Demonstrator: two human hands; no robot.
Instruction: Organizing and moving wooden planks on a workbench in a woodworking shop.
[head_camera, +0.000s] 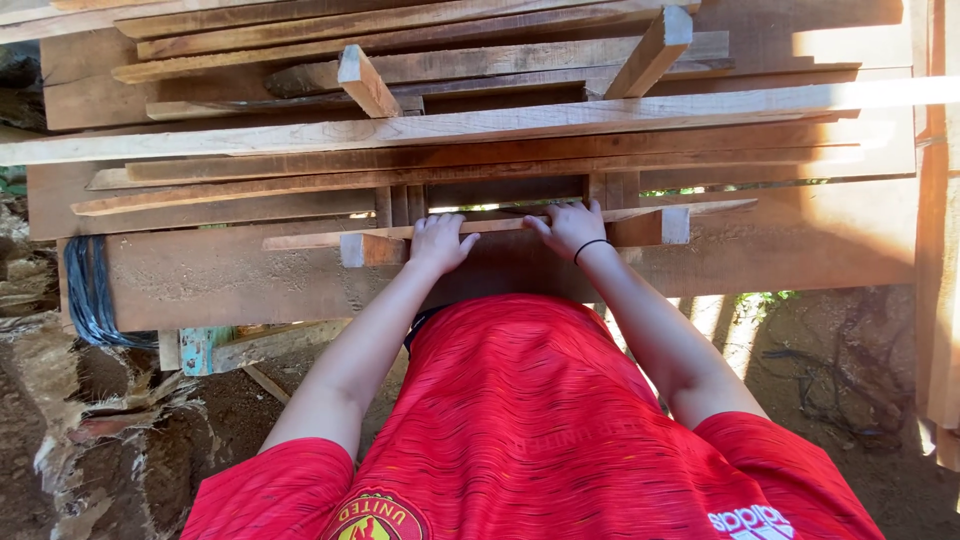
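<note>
Red shirt (520, 420) nearest; left hand (438, 243), right hand (570, 227) seemingly pinching thin slat (500, 226).

Short-sleeved red jersey (520, 420), knit fabric with fine darker horizontal streaks all over. Round crest (375, 517) in yellow and red on the chest, left of the jersey's centre line; small white logo (752, 522) on the opposite side of the jersey from the crest. Sleeves end above the elbows, both forearms bare. Thin black band (591, 246) around the right wrist, well above the jersey
</note>
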